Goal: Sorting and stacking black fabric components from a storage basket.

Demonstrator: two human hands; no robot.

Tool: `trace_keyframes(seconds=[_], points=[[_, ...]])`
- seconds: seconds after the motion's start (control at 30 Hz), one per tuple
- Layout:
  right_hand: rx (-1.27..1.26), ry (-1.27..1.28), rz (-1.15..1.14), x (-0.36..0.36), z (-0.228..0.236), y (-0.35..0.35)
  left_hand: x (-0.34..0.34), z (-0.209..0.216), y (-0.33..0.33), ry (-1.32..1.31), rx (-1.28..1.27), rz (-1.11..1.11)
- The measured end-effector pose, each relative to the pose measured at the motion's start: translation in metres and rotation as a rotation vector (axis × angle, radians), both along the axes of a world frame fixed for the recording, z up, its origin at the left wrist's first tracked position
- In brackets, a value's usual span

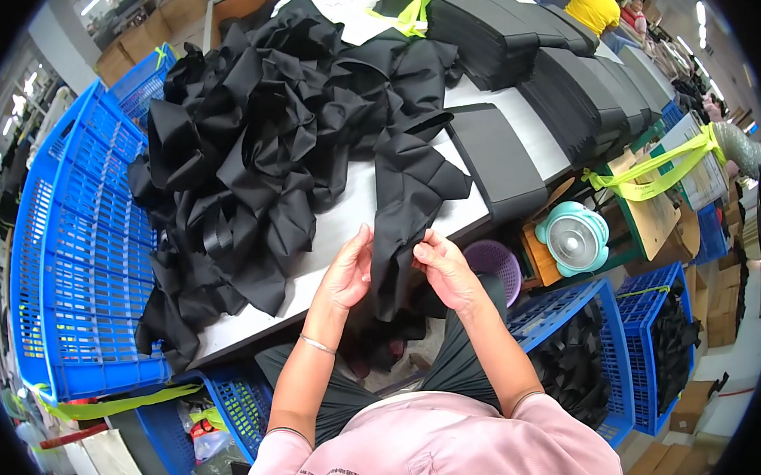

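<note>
A black fabric piece [408, 189] hangs over the near edge of the table, between my two hands. My right hand [448, 271] pinches its right edge with thumb and fingertips. On the other side, my left hand [348, 272] is curled at the left edge, its fingertips closed on the cloth and partly hidden. The piece is creased and narrows toward its lower end. Behind it and to the left, a large heap of crumpled black fabric pieces [254, 132] covers much of the white table [338, 248].
Stacks of flat black pieces [497, 154] line the table's right side. A blue crate [92, 244] stands at the left; another blue crate [615, 354] with black scraps is at the lower right. A teal fan [574, 238] and purple basket [494, 266] are by the table. A person in yellow [592, 3] is far off.
</note>
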State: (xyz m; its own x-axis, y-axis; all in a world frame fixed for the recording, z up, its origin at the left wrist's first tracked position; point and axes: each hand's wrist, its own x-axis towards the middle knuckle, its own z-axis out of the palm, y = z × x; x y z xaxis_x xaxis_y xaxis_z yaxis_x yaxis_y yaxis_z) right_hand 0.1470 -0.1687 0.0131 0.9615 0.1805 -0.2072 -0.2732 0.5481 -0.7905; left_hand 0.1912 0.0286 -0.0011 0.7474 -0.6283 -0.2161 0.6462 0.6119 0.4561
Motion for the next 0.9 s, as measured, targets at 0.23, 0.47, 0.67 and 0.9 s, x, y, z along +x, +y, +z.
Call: trace_keyframes(seconds=[0.23,0.47,0.67,0.9], points=[[0.063,0.037,-0.012,0.008,-0.002,-0.001,0.011,-0.013,-0.002,0.044,-0.068,-0.022],[0.079,0.096,-0.019,0.010,0.005,-0.007,0.012,-0.019,-0.006,0.121,-0.201,-0.013],[-0.149,-0.035,0.063,0.003,0.015,0.010,0.007,-0.009,0.002,-0.212,0.117,0.094],[-1.602,-0.652,-0.524,0.032,-0.002,-0.011,0.006,-0.009,0.005,-0.825,1.171,0.958]])
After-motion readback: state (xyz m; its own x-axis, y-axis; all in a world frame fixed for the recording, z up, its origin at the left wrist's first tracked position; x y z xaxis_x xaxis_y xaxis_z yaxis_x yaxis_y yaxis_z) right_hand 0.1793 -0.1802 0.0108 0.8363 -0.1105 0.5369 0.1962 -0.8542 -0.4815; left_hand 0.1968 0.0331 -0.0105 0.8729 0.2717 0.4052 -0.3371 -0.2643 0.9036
